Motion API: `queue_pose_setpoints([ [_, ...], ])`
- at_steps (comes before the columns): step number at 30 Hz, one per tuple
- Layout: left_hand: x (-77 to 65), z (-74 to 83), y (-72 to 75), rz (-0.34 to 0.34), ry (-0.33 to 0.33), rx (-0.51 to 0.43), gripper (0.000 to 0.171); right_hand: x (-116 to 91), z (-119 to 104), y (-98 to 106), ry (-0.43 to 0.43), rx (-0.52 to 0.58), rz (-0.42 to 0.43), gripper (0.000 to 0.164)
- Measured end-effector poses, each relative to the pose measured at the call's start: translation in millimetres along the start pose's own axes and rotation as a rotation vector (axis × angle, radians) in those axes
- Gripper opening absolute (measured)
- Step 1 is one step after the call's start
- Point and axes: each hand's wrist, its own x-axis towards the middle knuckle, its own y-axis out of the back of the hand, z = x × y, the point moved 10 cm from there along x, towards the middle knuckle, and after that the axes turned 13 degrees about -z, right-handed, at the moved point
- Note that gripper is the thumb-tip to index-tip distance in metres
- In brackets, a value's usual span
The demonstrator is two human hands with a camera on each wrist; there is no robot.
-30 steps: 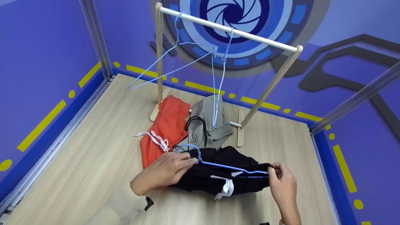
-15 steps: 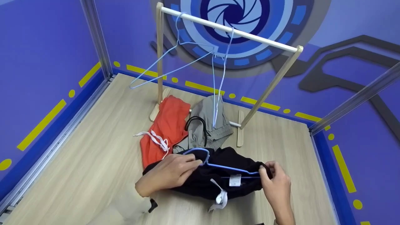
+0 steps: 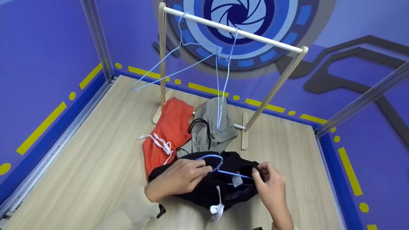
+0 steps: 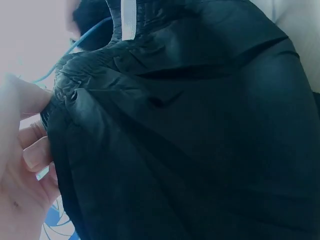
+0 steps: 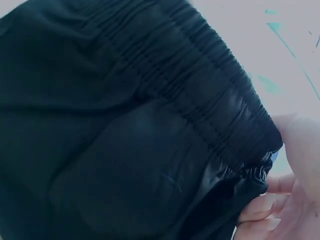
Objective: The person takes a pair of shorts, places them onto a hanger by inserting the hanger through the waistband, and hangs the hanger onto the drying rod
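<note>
Black drawstring shorts [image 3: 204, 195] with an elastic waistband are held up between my two hands. My left hand [image 3: 182, 179] pinches the waistband at its left side, beside the hook of a blue wire hanger [image 3: 235, 173]. At the opposite end, my right hand [image 3: 271, 185] pinches the waistband between thumb and fingers. The hanger lies inside the waist opening, its hook above the cloth; its right end is hidden by the cloth and right hand. A white tag [image 3: 237, 180] shows inside, and a white drawstring [image 3: 217, 209] hangs in front. Gathered elastic [image 5: 200, 90] fills much of the right wrist view.
Behind the black shorts lie a red garment [image 3: 171, 124] with a white drawstring and a grey garment [image 3: 207, 127] with a black cord. A wooden rack [image 3: 274, 91] with a white rail [image 3: 233, 28] stands over them, two blue wire hangers [image 3: 156, 83] on it.
The right hand has moved left, bringing its end of the waistband closer to the left hand. The left hand, hanger hook and shorts have shifted slightly right and down.
</note>
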Motion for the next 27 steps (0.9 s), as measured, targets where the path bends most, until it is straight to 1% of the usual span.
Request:
queue_pose_setpoints([
  [3,1.6,0.9,0.1,0.012,0.000,0.000,0.011,0.9,-4.3,-4.4,-0.002,-0.002,-0.011,0.010],
  [8,2.6,2.5,2.3,0.039,-0.013,-0.007,0.013,1.5,0.1,-8.1,-0.064,-0.038,-0.029,0.019],
  [10,2.5,2.5,3.0,0.046,-0.015,-0.012,0.014,1.5,-0.5,-9.6,-0.057,-0.059,-0.043,0.019],
  [11,2.3,2.4,3.7,0.051,-0.016,-0.012,0.014,1.6,-1.8,-10.7,-0.038,-0.064,-0.052,0.018],
  [13,2.0,1.9,4.5,0.057,-0.013,-0.014,0.015,1.7,-6.7,-12.1,0.028,-0.069,-0.067,0.013],
  [16,1.9,-0.2,5.2,0.060,0.000,-0.016,0.015,0.5,-16.4,-15.2,0.163,-0.066,-0.098,0.008],
  [18,1.6,-1.9,6.1,0.064,0.007,-0.018,0.017,-1.5,-22.7,-17.0,0.251,-0.058,-0.117,0.009],
  [20,1.2,-3.8,6.7,0.065,0.015,-0.019,0.018,-3.9,-27.2,-18.6,0.322,-0.049,-0.135,0.015],
  [23,-0.2,-7.3,8.2,0.071,0.025,-0.021,0.019,-8.1,-32.7,-18.7,0.410,-0.016,-0.156,0.029],
  [26,-1.7,-10.4,10.4,0.079,0.034,-0.022,0.020,-14.0,-44.2,-15.4,0.479,0.029,-0.188,0.042],
  [27,-2.1,-11.3,11.2,0.086,0.036,-0.021,0.020,-15.4,-44.6,-15.8,0.499,0.033,-0.199,0.045],
])
